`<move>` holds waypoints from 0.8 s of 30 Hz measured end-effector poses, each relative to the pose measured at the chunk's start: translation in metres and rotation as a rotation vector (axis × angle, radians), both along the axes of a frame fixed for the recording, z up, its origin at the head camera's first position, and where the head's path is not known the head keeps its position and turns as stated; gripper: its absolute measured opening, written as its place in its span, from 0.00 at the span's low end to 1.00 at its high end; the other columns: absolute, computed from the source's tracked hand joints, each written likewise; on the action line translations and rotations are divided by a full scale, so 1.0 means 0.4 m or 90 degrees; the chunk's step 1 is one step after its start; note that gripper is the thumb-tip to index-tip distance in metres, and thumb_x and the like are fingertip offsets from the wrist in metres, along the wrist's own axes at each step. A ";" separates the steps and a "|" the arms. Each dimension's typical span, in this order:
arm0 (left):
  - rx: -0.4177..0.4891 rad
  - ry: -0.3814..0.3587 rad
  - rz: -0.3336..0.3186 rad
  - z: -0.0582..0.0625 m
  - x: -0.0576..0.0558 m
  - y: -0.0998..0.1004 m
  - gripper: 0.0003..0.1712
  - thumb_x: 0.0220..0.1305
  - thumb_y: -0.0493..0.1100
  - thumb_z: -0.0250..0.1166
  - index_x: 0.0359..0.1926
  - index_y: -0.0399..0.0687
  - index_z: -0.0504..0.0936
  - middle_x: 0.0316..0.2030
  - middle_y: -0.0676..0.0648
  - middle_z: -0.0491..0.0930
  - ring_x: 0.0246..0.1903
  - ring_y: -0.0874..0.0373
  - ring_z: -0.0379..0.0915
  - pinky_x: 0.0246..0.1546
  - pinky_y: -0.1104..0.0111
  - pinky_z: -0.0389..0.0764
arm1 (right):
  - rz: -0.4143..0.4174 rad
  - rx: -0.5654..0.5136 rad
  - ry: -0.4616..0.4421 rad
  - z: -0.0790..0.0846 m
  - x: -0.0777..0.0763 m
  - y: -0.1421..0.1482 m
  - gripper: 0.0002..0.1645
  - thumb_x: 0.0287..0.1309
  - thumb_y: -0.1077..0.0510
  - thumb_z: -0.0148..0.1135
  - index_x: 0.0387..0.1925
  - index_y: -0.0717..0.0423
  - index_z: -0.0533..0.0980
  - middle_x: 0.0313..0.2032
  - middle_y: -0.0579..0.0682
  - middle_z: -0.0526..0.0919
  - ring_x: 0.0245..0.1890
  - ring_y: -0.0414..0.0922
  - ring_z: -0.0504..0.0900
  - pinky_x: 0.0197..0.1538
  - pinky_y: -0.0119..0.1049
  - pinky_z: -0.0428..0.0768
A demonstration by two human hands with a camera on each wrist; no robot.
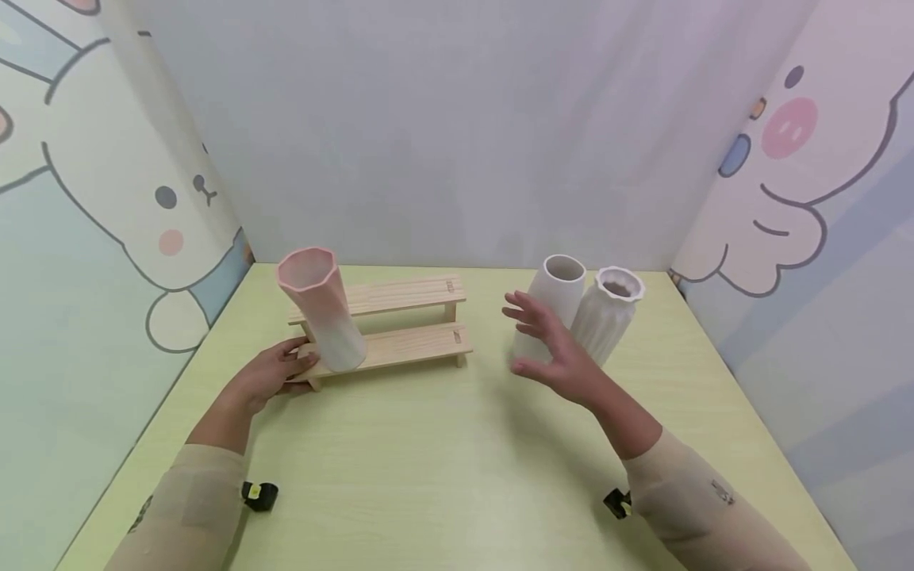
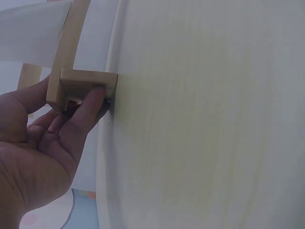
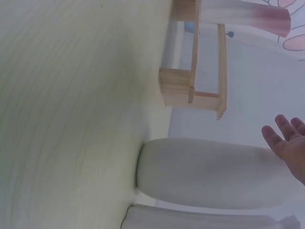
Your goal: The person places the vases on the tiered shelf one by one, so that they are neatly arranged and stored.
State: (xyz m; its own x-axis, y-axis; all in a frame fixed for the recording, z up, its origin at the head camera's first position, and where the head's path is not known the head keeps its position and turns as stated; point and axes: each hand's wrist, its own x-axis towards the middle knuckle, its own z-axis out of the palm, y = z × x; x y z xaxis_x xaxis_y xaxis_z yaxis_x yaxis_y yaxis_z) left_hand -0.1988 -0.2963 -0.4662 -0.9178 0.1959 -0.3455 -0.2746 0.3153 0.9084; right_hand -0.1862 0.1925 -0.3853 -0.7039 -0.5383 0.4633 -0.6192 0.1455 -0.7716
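Observation:
A two-step wooden rack [image 1: 421, 342] stands on the table, and my left hand [image 1: 274, 371] grips the left end of its lower step. In the left wrist view the thumb and fingers [image 2: 88, 112] close round the step's end and its short leg [image 2: 88, 81]. A pink-to-white vase [image 1: 324, 309] stands upright on the lower step, right beside that hand. My right hand [image 1: 560, 353] is held with spread fingers in front of a smooth white vase [image 1: 564, 293]; the right wrist view shows its fingers [image 3: 285, 131] holding nothing. A ribbed white vase [image 1: 607, 321] stands just right of the smooth one.
The pale yellow-green table [image 1: 414, 476] runs back to a plain grey-white curtain [image 1: 428, 143]. Cartoon-printed panels [image 1: 93, 262] flank it on both sides. The rack's upper step [image 1: 400, 295] lies behind the lower one.

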 end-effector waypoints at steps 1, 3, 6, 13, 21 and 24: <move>0.001 -0.001 0.002 0.001 0.000 0.000 0.48 0.71 0.56 0.59 0.79 0.47 0.41 0.71 0.26 0.54 0.48 0.57 0.81 0.50 0.61 0.84 | -0.002 0.001 0.001 -0.001 0.001 0.009 0.56 0.51 0.70 0.71 0.75 0.58 0.49 0.73 0.58 0.57 0.70 0.60 0.63 0.68 0.62 0.66; 0.002 0.002 0.001 0.001 -0.001 0.001 0.48 0.71 0.55 0.58 0.79 0.47 0.41 0.70 0.26 0.54 0.48 0.57 0.80 0.50 0.61 0.84 | -0.007 0.006 0.002 0.003 0.006 0.027 0.55 0.52 0.66 0.72 0.75 0.56 0.50 0.73 0.58 0.58 0.70 0.59 0.64 0.68 0.60 0.66; -0.001 0.006 -0.003 0.002 -0.001 0.004 0.47 0.72 0.55 0.57 0.79 0.46 0.40 0.70 0.26 0.55 0.48 0.58 0.80 0.50 0.61 0.84 | -0.014 0.007 0.006 0.008 0.012 0.050 0.55 0.53 0.65 0.72 0.75 0.53 0.50 0.72 0.58 0.59 0.69 0.58 0.64 0.69 0.57 0.67; 0.002 -0.003 0.010 -0.001 -0.001 0.005 0.47 0.72 0.54 0.58 0.79 0.48 0.41 0.70 0.27 0.55 0.48 0.58 0.80 0.50 0.62 0.84 | -0.025 0.019 0.009 0.023 0.032 0.096 0.56 0.49 0.73 0.70 0.75 0.53 0.52 0.71 0.60 0.60 0.69 0.59 0.65 0.69 0.49 0.69; -0.009 -0.005 0.003 -0.001 -0.001 0.002 0.50 0.70 0.57 0.59 0.79 0.48 0.40 0.72 0.27 0.51 0.53 0.56 0.76 0.51 0.61 0.84 | -0.041 0.002 0.061 0.044 0.041 0.160 0.54 0.50 0.66 0.73 0.74 0.62 0.52 0.69 0.66 0.63 0.68 0.55 0.67 0.68 0.36 0.70; -0.011 -0.003 0.003 -0.003 -0.002 0.000 0.50 0.70 0.57 0.59 0.79 0.48 0.40 0.72 0.27 0.50 0.55 0.55 0.75 0.52 0.61 0.83 | -0.039 -0.021 0.090 0.054 0.040 0.181 0.54 0.51 0.63 0.74 0.72 0.67 0.52 0.68 0.68 0.64 0.68 0.52 0.68 0.67 0.34 0.71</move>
State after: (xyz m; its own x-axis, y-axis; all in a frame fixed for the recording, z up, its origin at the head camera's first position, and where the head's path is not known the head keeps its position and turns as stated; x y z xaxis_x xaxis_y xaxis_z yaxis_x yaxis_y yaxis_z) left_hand -0.1997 -0.2965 -0.4673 -0.9167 0.1858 -0.3536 -0.2809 0.3293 0.9015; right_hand -0.1703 0.2650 -0.3638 -0.6614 -0.4793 0.5769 -0.7128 0.1625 -0.6823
